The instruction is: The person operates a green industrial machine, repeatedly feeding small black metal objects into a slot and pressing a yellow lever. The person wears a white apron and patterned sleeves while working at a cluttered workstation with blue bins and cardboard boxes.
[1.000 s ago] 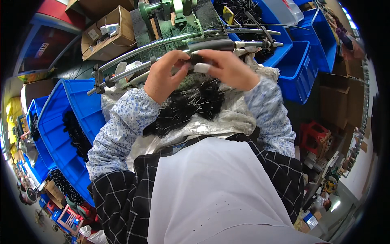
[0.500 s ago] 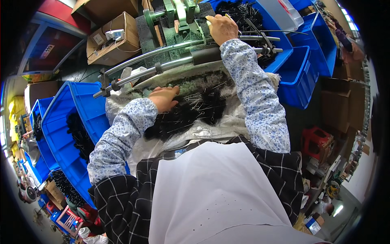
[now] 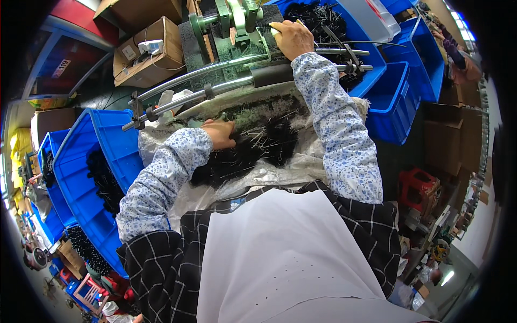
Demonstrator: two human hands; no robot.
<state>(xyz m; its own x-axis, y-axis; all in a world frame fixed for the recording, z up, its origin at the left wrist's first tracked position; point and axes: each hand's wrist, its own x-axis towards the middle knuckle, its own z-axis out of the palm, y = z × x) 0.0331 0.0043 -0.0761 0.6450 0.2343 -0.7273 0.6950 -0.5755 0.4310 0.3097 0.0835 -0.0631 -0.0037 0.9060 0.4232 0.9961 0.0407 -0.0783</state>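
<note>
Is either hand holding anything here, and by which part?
The right hand pinches a small pale piece by its end at the green machine. The left hand rests in the pile of black bristly parts; whether it grips one cannot be told.

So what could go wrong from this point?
The right hand reaches right beside the green machine, so fingers might get pinched there. The left hand rests in the pile of black bristly parts; its thin wires could prick it. The sleeve could also snag on the metal rods.
</note>
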